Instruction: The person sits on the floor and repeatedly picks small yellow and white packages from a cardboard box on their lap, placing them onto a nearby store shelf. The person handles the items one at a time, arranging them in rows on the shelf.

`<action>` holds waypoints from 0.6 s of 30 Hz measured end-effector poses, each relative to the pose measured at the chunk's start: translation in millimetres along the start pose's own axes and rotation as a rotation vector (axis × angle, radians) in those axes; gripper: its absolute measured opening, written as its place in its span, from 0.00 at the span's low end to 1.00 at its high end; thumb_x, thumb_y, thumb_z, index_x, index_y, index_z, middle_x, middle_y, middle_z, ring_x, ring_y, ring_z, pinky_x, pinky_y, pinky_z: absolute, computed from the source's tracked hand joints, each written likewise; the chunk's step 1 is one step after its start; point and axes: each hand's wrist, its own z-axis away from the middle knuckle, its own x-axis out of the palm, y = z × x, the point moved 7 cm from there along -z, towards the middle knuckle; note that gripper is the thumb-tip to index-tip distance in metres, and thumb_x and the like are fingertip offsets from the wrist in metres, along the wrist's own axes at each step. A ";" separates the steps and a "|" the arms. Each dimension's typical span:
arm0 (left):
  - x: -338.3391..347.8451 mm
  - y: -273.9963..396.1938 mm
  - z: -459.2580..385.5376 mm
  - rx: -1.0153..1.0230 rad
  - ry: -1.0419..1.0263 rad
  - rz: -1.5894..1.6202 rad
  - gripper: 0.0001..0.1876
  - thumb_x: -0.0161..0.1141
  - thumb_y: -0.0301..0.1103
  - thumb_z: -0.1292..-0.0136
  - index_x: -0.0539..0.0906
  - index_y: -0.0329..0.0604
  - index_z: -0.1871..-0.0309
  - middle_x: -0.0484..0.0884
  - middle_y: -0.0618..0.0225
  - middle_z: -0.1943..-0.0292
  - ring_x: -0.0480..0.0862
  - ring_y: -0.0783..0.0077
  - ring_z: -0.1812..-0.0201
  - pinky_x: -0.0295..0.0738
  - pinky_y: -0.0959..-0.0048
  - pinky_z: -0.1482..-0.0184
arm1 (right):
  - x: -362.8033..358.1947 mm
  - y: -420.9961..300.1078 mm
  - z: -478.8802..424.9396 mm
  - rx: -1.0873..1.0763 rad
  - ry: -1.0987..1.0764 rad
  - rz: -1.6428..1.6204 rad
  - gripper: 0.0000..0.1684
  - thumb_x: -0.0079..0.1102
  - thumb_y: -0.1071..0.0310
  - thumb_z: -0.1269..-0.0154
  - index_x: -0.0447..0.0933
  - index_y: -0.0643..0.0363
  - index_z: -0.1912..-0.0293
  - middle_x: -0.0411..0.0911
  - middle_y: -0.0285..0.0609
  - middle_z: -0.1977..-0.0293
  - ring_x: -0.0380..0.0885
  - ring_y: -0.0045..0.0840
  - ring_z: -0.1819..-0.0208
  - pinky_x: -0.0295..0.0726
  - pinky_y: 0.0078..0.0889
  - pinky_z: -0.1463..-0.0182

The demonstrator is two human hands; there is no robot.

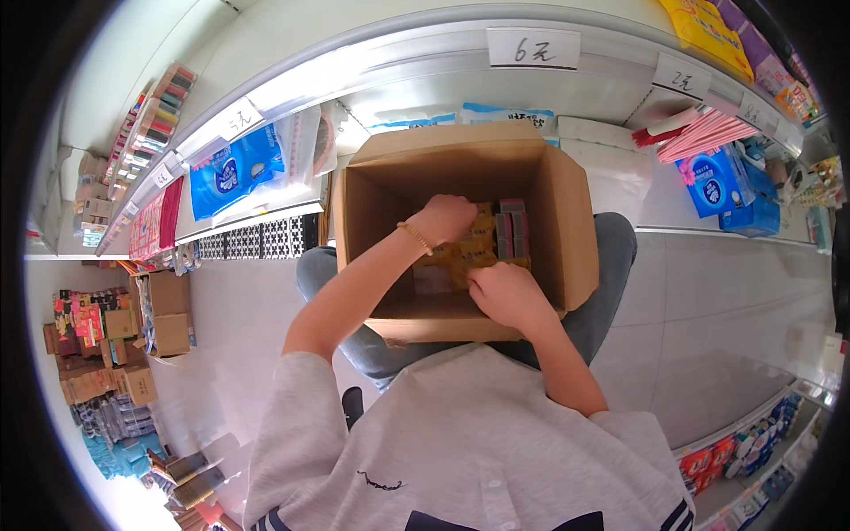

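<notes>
An open cardboard box (445, 149) stands between my knees, its flaps folded outward. Low inside it lie several yellow packets (475, 249), with small grey and pink boxes (511, 229) stacked to their right. My left hand (448, 218), a beaded bracelet at its wrist, reaches into the box over the yellow packets, its fingers curled. At the near right inside the box, my right hand (501, 292) is bent down beside the packets' near edge. The backs of both hands hide the fingertips, so any hold on a packet cannot be made out.
A shelf edge with price cards (533, 48) curves above the box. Blue tissue packs lie on the shelf at left (234, 174) and right (714, 182). Cartons (169, 312) stand on the floor at left. A lower rack (744, 451) with packaged goods is at right.
</notes>
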 end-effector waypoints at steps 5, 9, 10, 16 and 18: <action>59.4 -8.6 -59.0 0.031 -0.162 -0.059 0.17 0.62 0.38 0.37 0.85 0.40 0.49 0.88 0.49 0.57 0.87 0.47 0.54 0.82 0.52 0.52 | -2.4 -1.9 2.0 -0.005 0.001 -0.037 0.13 0.54 0.65 0.33 0.83 0.62 0.65 0.84 0.56 0.69 0.85 0.51 0.64 0.83 0.53 0.56; 122.5 -46.8 -90.3 -0.070 -0.091 0.024 0.17 0.65 0.37 0.40 0.86 0.40 0.49 0.87 0.49 0.53 0.87 0.46 0.51 0.82 0.49 0.51 | -2.3 -3.1 3.2 -0.003 -0.034 -0.075 0.13 0.53 0.64 0.33 0.83 0.62 0.64 0.84 0.57 0.69 0.85 0.51 0.64 0.83 0.54 0.55; 138.1 -52.7 -91.9 -0.097 -0.018 0.002 0.16 0.65 0.36 0.40 0.86 0.40 0.50 0.87 0.49 0.52 0.87 0.46 0.52 0.82 0.48 0.50 | -1.3 -3.3 3.6 -0.006 -0.040 -0.080 0.13 0.53 0.65 0.32 0.83 0.62 0.63 0.84 0.57 0.69 0.85 0.51 0.63 0.83 0.54 0.55; 115.0 -35.3 -87.9 -0.136 0.038 0.050 0.13 0.65 0.31 0.42 0.87 0.42 0.53 0.88 0.51 0.55 0.89 0.46 0.56 0.82 0.49 0.51 | -8.2 12.0 5.6 0.039 -0.019 -0.128 0.13 0.53 0.64 0.32 0.83 0.61 0.61 0.84 0.57 0.68 0.84 0.52 0.63 0.82 0.55 0.55; 99.0 -27.9 -80.9 -0.055 0.154 -0.026 0.11 0.65 0.31 0.43 0.88 0.44 0.56 0.89 0.52 0.57 0.89 0.47 0.57 0.83 0.51 0.53 | -9.1 10.8 4.0 0.063 -0.012 -0.092 0.13 0.53 0.63 0.32 0.83 0.60 0.59 0.84 0.56 0.68 0.84 0.52 0.63 0.82 0.54 0.55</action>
